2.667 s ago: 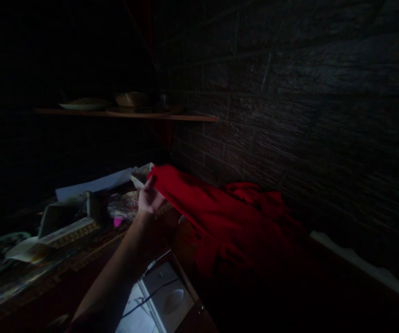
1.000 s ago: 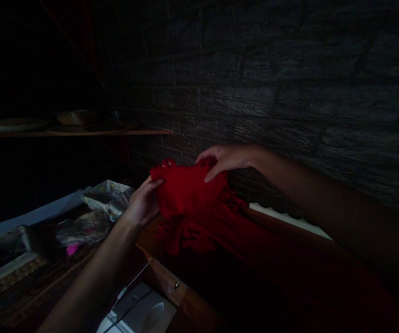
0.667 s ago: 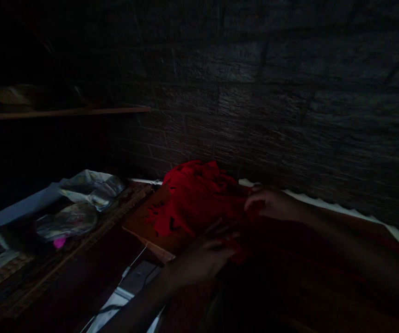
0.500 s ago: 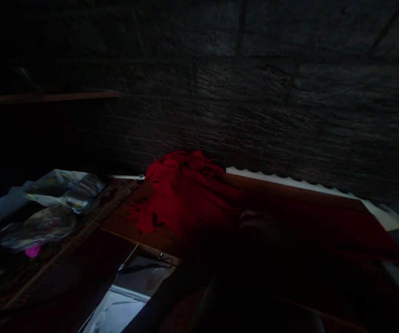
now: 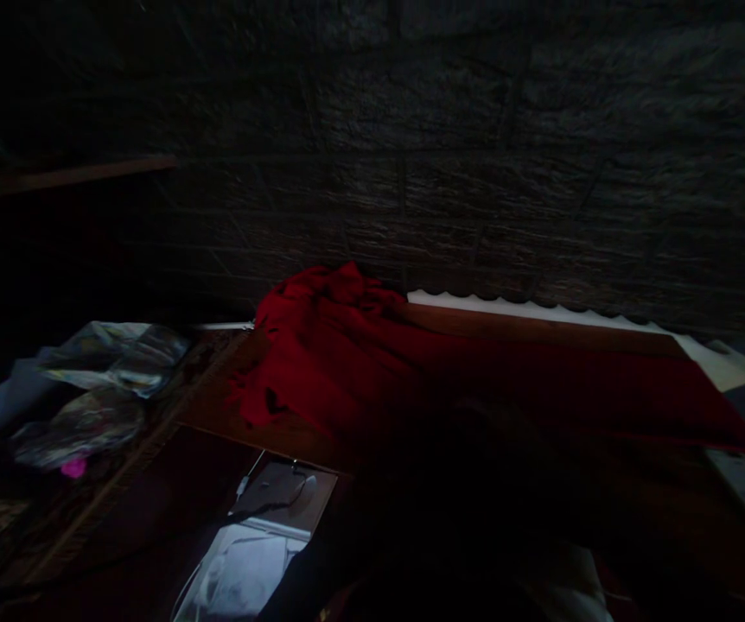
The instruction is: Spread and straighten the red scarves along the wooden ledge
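A long red cloth [image 5: 321, 363] lies over a brown wooden tabletop [image 5: 645, 343], bunched at its left end and stretched flatter to the right. Deep shadow covers the near middle of the cloth, where both my forearms reach in. My left hand [image 5: 398, 484] is a dark shape at the cloth's near edge. Farther right, my right hand [image 5: 502, 441] is over or on the cloth, barely outlined. The fingers of both hands are lost in the dark, so whether they grip the cloth cannot be made out.
Behind the table rises a dark block wall [image 5: 450, 173], with a white scalloped strip [image 5: 528, 309] along its foot. A white appliance or box [image 5: 249, 561] with a cord stands below the near edge. Clear plastic bags [image 5: 113, 363] lie at left, under a wooden ledge [image 5: 74, 175].
The view has shifted slightly, so the cloth and wall appear a little higher and further left. The pale fingertips seen before over the cloth have faded into shadow.
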Motion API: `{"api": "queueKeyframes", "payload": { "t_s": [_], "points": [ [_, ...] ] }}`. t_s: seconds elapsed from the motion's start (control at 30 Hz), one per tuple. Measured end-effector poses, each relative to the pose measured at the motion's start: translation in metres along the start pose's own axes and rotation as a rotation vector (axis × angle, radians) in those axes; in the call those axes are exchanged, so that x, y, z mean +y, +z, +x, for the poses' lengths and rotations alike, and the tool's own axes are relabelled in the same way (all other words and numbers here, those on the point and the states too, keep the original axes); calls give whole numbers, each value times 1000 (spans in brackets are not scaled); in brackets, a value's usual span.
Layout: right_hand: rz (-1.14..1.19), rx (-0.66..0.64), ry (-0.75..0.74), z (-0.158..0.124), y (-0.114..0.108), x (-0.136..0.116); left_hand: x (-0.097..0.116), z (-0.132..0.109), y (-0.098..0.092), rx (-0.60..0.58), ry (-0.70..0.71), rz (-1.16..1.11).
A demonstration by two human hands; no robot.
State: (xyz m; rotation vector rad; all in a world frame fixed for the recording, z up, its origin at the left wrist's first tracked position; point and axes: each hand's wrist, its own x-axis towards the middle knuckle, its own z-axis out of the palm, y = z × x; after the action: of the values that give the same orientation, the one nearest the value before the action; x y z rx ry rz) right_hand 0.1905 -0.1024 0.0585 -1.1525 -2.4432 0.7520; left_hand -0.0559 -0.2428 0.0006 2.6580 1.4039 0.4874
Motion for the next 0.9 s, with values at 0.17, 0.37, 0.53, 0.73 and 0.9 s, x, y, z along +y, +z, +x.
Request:
{"api": "queueKeyframes", "payload": {
  "t_s": [0.17, 0.37, 0.53, 0.73, 0.9],
  "points": [
    [49, 44, 19, 39, 29, -8, 18, 9, -14, -43, 43, -25],
    [76, -56, 92, 54, 41, 5, 28, 27, -20, -30, 44, -50],
    [271, -69, 26, 56, 32, 4, -24, 56, -79, 111, -145, -101],
    [421, 99, 3, 53, 38, 7, -116, 89, -124, 18, -254, 16],
    [467, 185, 84, 55, 33, 21, -147, 98, -104, -53, -244, 43]
  ]
}}
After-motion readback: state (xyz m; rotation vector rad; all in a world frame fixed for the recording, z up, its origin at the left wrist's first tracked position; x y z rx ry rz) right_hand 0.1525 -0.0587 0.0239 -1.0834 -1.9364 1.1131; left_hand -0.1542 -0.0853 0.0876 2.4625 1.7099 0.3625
